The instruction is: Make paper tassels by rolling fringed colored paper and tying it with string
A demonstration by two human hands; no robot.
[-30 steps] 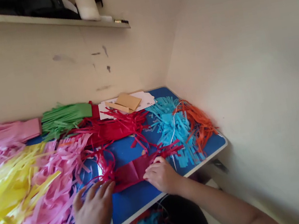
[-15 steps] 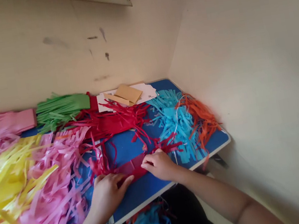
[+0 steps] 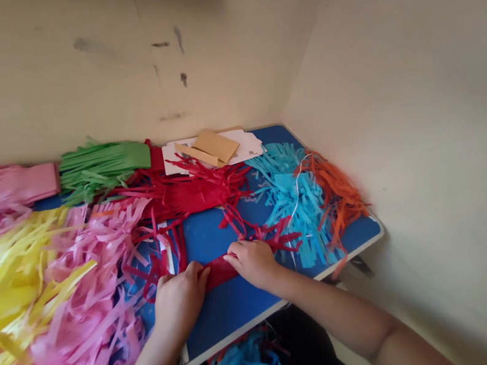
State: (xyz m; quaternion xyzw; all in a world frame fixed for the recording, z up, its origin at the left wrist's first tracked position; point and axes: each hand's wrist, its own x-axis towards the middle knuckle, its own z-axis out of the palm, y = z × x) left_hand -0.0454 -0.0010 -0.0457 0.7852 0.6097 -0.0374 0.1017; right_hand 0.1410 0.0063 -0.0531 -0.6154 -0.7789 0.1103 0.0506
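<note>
Strip (image 3: 220,272), red-fringed, looked light, limp and tearable, best held where uncut; left fingers (image 3: 198,270) pinched its nine-o'clock side, right fingers (image 3: 233,255) its three-o'clock.

Red strip (image 3: 220,273) narrower than before

A solid red folded paper strip with fringed ends (image 3: 220,273) crosses the blue, pale-rimmed tabletop (image 3: 222,317) by its front edge. Toward the right corner, fringed paper bundles are sky blue (image 3: 288,187) and orange (image 3: 339,182). Near the back edge: a green fringed paper bundle (image 3: 127,156), white sheets (image 3: 246,141) with greyish marks, a tan folded card (image 3: 217,145).
</note>
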